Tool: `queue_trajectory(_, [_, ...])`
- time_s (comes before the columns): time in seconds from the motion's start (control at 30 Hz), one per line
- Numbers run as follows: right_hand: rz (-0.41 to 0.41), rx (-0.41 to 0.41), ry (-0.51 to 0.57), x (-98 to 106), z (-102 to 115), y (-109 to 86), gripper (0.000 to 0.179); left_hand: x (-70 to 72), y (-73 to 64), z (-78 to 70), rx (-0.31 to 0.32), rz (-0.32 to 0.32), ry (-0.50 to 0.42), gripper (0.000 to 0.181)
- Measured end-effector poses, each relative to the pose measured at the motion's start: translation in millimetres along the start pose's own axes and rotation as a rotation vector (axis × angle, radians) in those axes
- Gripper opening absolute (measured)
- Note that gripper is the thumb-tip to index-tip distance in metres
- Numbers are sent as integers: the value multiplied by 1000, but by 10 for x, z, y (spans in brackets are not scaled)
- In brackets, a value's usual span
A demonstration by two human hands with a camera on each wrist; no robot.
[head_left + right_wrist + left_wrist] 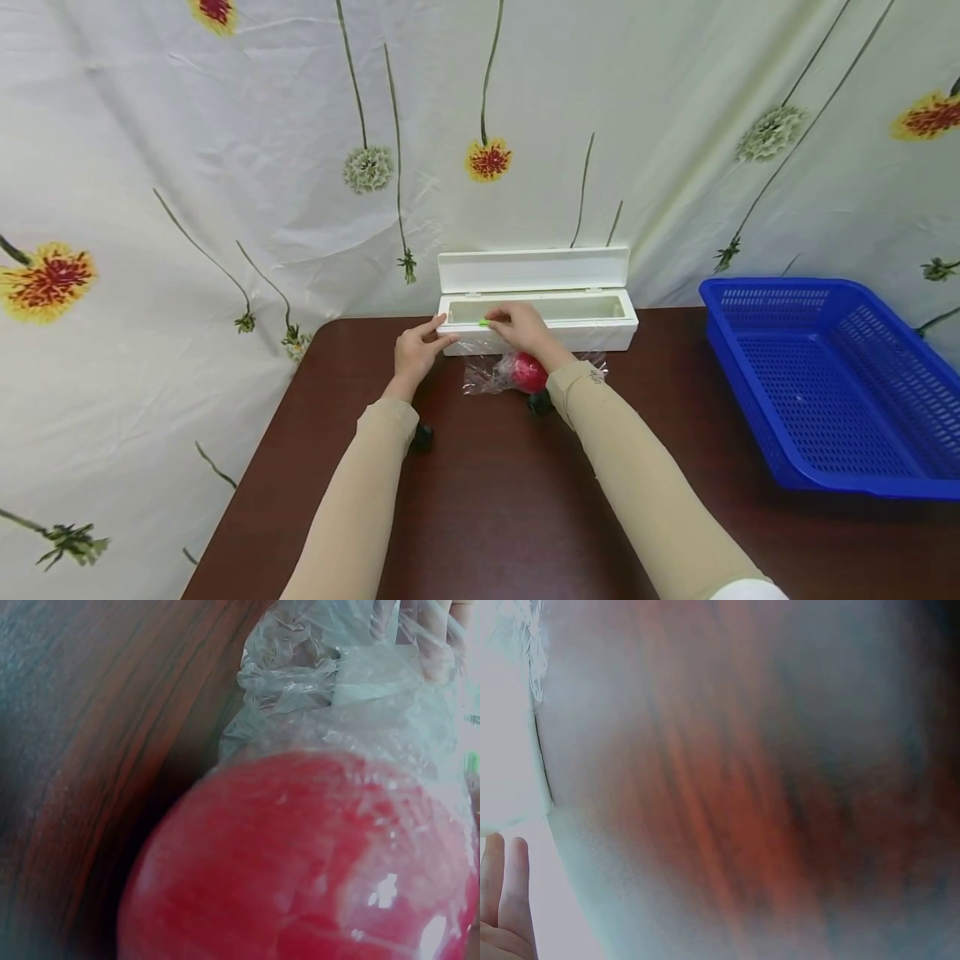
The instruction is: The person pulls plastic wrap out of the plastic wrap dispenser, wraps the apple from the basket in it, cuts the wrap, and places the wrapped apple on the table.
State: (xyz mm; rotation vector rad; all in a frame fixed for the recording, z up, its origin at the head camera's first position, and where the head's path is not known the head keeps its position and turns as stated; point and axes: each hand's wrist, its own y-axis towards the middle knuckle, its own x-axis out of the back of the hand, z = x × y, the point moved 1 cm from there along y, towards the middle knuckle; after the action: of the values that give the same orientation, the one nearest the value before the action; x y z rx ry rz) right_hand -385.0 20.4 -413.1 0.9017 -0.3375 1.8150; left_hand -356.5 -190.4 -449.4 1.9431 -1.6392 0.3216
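A long white box point(540, 337) with a hinged lid point(532, 271) stands at the table's far edge, its lid raised. At the box's left end, my left hand point(416, 354) rests its spread, fairly straight fingers and thumb on the front corner. My right hand point(521, 327) pinches a small bright green slider point(483, 322) at the front rim. Clear plastic film point(483, 375) hangs down the front onto the table. A shiny round red thing point(300, 862) lies with this film over it, beneath my right wrist, which partly hides it in the head view.
A blue perforated plastic basket point(832, 479) sits on the right side of the dark brown table point(480, 517). Directly behind the box hangs a white curtain point(300, 100) printed with flowers. Most of the left wrist view is a blurred close surface.
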Motion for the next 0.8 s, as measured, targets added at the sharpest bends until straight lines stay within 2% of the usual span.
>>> queue_trajectory(0.23, [12,-25,5,19,-11,-15,23,1,-2,0,3,4,5,54])
queue_trajectory(0.8, [-17,-11,15,54,-50,-63,22,11,-9,6,-4,4,-2,54])
